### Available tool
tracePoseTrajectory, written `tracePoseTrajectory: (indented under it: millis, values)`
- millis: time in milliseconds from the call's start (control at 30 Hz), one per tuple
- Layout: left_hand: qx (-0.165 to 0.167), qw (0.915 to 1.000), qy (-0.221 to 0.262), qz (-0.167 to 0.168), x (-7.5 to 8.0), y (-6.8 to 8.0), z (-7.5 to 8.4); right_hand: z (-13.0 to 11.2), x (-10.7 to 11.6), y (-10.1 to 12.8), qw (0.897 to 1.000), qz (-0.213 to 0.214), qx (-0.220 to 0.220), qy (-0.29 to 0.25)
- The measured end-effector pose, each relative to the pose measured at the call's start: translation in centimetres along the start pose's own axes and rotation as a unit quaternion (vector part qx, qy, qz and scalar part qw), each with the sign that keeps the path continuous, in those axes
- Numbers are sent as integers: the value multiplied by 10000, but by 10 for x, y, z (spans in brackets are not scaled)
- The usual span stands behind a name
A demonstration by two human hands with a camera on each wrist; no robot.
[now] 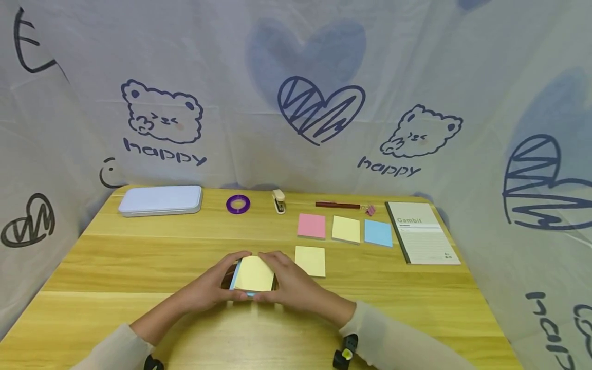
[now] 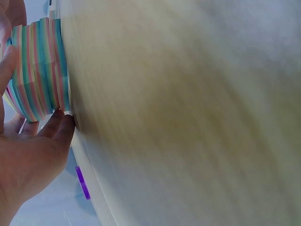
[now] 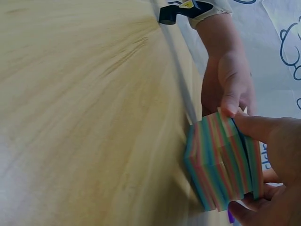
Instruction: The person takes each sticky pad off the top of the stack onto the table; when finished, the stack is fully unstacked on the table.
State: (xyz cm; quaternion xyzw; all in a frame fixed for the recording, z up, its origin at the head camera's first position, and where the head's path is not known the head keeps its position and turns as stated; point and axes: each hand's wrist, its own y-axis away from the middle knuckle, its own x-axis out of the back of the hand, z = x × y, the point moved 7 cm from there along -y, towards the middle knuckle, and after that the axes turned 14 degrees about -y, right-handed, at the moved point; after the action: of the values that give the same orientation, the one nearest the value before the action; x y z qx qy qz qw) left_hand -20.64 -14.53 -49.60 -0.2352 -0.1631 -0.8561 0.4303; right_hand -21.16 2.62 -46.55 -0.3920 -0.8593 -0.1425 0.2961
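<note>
Both hands hold a tall stack of sticky notes [image 1: 254, 274] at the front middle of the table. My left hand [image 1: 210, 288] grips its left side, thumb at the near edge and fingers at the far edge. From the other side, my right hand [image 1: 293, 288] grips it the same way. The stack's top is pale yellow. Its side in the left wrist view shows uneven striped layers [image 2: 40, 70] of blue, pink and yellow. In the right wrist view a narrow dark gap splits the layers [image 3: 221, 165] near the top. Just right of the right fingers lies a yellow sticky pad [image 1: 310, 261].
Behind it sit a pink pad [image 1: 312, 226], another yellow pad [image 1: 346, 229] and a blue pad [image 1: 378, 233]. A notebook [image 1: 423, 234] lies at the right. Along the back are a white case [image 1: 161, 200], purple tape [image 1: 228, 198], a stapler [image 1: 279, 201] and a dark red pen [image 1: 337, 205].
</note>
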Motion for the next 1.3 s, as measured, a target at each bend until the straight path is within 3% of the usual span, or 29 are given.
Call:
tracePoseTrajectory:
  millis: [333, 633, 833, 1300]
  values:
    - [44, 10000, 7, -17, 0, 0, 0, 3, 3, 0, 9997, 103, 25, -239]
    - [29, 9999, -127, 61, 1, -2, 1, 9, 20, 9, 9986, 145, 107, -490]
    - [-27, 9999, -123, 79, 2, -1, 3, 25, 38, 24, 9970, 306, 29, -706]
    - [-6, 9998, -147, 136, 2, 1, 3, 70, 75, 65, 9958, 627, -288, -604]
